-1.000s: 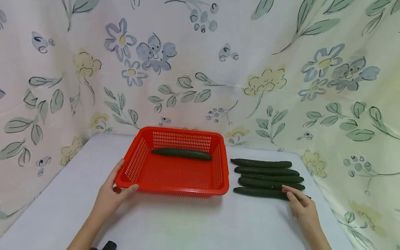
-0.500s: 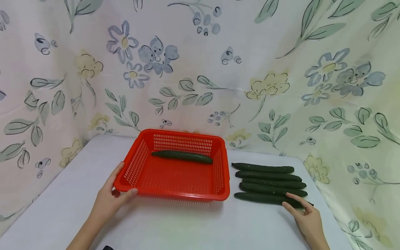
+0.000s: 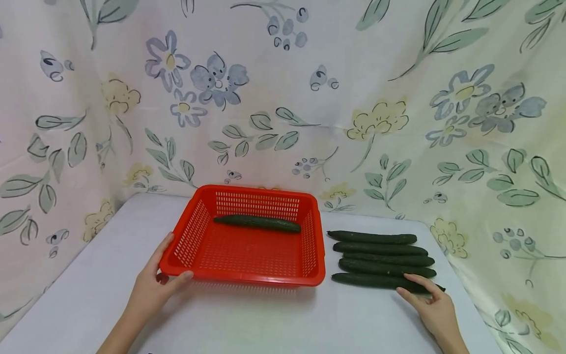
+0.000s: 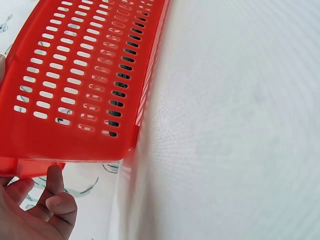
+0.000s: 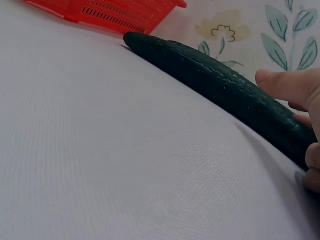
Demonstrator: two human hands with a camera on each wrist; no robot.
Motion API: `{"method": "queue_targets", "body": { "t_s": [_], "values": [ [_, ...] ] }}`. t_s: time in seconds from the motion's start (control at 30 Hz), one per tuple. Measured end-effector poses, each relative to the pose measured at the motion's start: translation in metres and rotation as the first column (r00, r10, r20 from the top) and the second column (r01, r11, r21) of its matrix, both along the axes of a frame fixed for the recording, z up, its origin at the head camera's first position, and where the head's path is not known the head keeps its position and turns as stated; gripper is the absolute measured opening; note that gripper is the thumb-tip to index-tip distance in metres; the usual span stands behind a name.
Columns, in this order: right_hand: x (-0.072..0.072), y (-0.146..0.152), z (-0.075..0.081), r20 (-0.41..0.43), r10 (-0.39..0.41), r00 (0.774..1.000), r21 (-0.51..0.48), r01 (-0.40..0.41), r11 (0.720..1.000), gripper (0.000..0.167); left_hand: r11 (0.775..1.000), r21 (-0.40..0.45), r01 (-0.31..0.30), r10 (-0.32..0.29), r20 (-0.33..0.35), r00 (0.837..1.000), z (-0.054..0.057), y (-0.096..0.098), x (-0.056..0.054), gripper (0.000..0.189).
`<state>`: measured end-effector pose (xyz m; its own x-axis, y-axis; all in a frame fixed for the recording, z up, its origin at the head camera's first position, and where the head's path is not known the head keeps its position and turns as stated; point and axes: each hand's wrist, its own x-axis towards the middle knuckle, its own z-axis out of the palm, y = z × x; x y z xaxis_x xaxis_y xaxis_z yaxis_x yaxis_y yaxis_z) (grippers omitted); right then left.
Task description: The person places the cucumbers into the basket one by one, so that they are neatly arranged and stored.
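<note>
Left hand (image 3: 150, 287) grips the basket (image 3: 247, 279), which holds one cucumber (image 3: 258, 222); right hand (image 3: 435, 309) straddles the nearest cucumber (image 3: 367, 280), pinch unclear, four more cucumbers (image 3: 376, 249) crowding just behind.

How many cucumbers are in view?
6: one cucumber in the basket, five cucumbers side by side on the table right of it, the nearest partly behind the right hand.

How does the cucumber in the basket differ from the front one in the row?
The basket cucumber lies inside the basket; the front cucumber lies on the table.
No hand is at the basket cucumber; the right hand is at the front cucumber's right end.
The basket cucumber lies alone; the front cucumber has four others behind it.
Both are long and dark green.
</note>
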<state>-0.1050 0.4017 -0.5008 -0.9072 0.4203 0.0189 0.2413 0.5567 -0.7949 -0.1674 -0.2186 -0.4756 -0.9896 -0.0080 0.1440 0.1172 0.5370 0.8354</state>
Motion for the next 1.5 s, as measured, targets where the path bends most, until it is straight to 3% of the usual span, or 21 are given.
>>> {"method": "queue_targets", "body": {
  "t_s": [0.2,0.43,0.6,0.87,1.5],
  "values": [
    [-0.0002,-0.0018,-0.0001,0.039,0.022,0.999,0.058,-0.024,0.998,0.072,1.0,-0.007,-0.005,0.005,-0.006,1.0,0.0008,0.0005,0.0008,0.102],
    [-0.0005,0.0004,-0.0039,0.012,0.057,0.998,0.151,-0.059,0.987,0.06,1.0,-0.001,-0.003,0.003,-0.021,1.0,-0.0009,0.0004,0.0002,0.102],
    [-0.0005,0.0017,-0.0004,0.076,0.062,0.995,0.127,-0.072,0.989,0.067,1.0,0.006,-0.005,0.005,-0.008,1.0,-0.0017,0.0004,0.0004,0.102],
    [-0.0011,-0.0004,-0.0036,0.029,0.042,0.999,0.156,-0.046,0.987,0.057,1.0,0.007,-0.005,0.005,-0.017,1.0,-0.0029,0.0,-0.0005,0.101],
    [-0.0009,-0.0025,-0.0024,0.071,-0.031,0.997,0.124,0.022,0.992,0.066,1.0,-0.009,-0.009,0.009,-0.039,0.999,-0.0028,-0.0005,0.0009,0.102]
  ]
}}
